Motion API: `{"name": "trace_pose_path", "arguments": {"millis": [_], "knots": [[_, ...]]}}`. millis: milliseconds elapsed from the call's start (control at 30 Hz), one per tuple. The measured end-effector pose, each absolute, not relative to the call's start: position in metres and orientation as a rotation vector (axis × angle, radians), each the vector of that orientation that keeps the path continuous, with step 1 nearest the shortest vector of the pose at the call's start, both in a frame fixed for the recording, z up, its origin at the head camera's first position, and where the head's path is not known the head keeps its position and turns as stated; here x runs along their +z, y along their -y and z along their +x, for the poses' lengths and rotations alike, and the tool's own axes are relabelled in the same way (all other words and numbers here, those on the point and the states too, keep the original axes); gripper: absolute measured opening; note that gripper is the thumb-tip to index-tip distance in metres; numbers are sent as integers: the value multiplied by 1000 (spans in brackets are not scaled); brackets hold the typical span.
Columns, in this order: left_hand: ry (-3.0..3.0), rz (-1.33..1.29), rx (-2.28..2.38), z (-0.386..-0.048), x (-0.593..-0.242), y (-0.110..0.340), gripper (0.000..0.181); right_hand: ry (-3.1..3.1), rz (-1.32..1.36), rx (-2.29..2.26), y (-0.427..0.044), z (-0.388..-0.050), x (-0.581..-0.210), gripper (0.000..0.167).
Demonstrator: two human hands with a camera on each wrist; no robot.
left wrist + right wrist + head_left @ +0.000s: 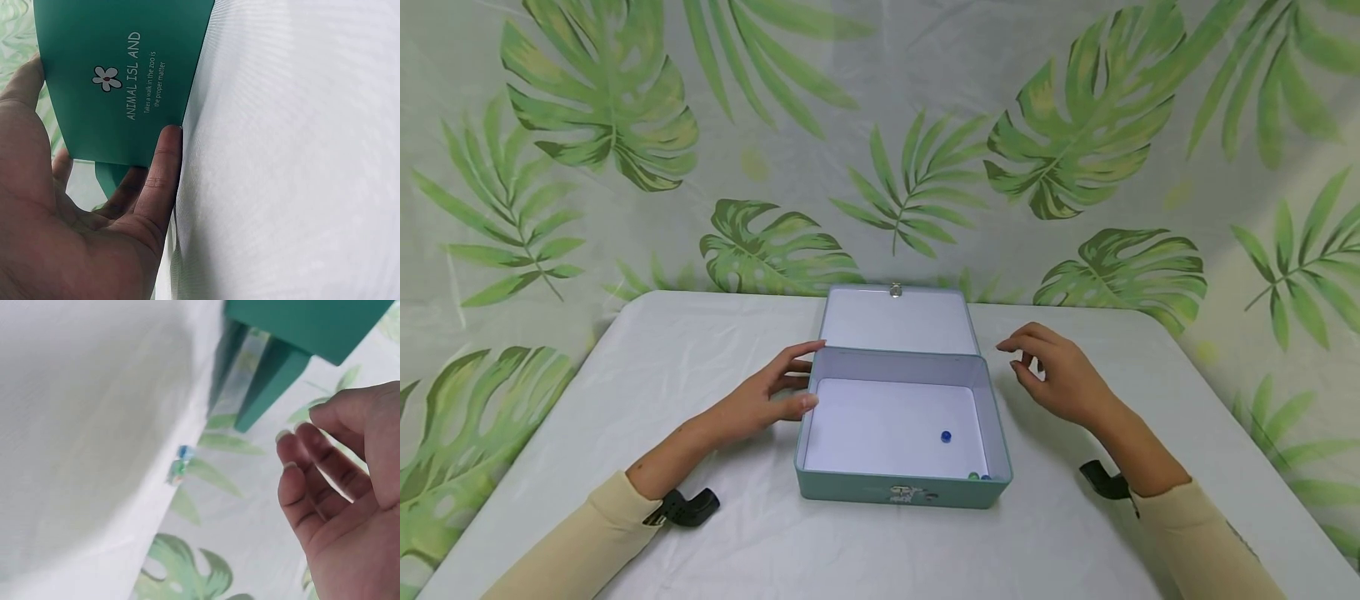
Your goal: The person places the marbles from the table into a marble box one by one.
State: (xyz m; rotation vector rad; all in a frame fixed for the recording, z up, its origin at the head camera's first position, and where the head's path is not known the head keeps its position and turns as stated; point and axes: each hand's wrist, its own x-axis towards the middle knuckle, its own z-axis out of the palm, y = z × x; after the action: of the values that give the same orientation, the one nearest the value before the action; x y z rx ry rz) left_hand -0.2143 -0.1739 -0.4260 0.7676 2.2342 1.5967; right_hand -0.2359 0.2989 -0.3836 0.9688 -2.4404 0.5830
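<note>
A green metal box (895, 490) stands on the table with its lid (898, 321) folded back. Inside lie a blue marble (946, 437), a green marble (973, 476) and a second blue one (987, 478), both partly hidden by the front wall. My left hand (756, 400) rests with spread fingers against the box's left side, thumb at the rim. Apart from the box, to its right, my right hand (1056, 379) hovers with loosely bent fingers and nothing in them. The right wrist view shows a blurred blue marble (184, 452) and green marble (178, 467) on the tablecloth.
A white cloth (715, 533) covers the table. Behind it hangs a leaf-patterned curtain (917, 50). Black wrist cameras (692, 508) sit beneath both sleeves. A metal clasp (896, 290) sits on the lid's far edge.
</note>
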Motion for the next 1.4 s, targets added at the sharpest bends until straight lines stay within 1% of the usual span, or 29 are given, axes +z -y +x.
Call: {"name": "trace_pose_path", "arguments": {"millis": [267, 467, 600, 800, 933, 1267, 1400], "knots": [[-2231, 762, 1599, -213, -425, 174, 76, 2545, 852, 521, -314, -245, -398, 41], [-2222, 753, 1604, -214, -426, 174, 76, 2738, 775, 511, -324, -249, -405, 50], [-2221, 749, 1608, -213, -426, 175, 77, 2804, 792, 506, -330, -253, -409, 55], [-2220, 747, 1607, -212, -424, 174, 77, 2853, 832, 501, -334, -256, -412, 59], [-2216, 751, 1609, -212, -423, 173, 77, 2895, 842, 482, -335, -256, -412, 59], [-2212, 746, 1610, -212, -423, 173, 77, 2861, 878, 464, -336, -256, -415, 53], [-2218, 750, 1607, -212, -423, 173, 77, 2860, 862, 445, -336, -255, -414, 55]]}}
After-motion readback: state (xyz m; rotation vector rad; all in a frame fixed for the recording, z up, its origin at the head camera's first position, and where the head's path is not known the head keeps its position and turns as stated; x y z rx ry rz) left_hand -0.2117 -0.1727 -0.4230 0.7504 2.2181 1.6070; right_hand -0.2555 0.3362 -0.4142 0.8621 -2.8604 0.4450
